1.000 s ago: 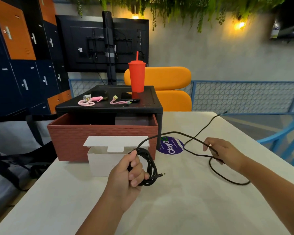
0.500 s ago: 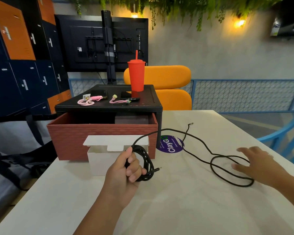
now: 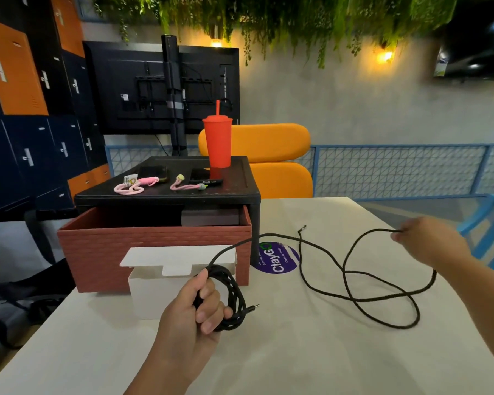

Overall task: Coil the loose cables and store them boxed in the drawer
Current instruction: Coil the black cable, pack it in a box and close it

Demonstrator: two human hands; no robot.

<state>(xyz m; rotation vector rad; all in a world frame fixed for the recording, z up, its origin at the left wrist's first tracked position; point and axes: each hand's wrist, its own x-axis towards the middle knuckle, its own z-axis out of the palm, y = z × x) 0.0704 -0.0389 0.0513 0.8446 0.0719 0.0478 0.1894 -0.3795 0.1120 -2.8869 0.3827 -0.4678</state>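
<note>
Cable (image 3: pixel 236 303) coiled in left hand (image 3: pixel 191 317) | right hand (image 3: pixel 428 240) pinches slack | sticker (image 3: pixel 280 258): ClayG

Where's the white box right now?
Head view, left of centre: white box sits open on the table before the red drawer, just behind the left hand.
</note>
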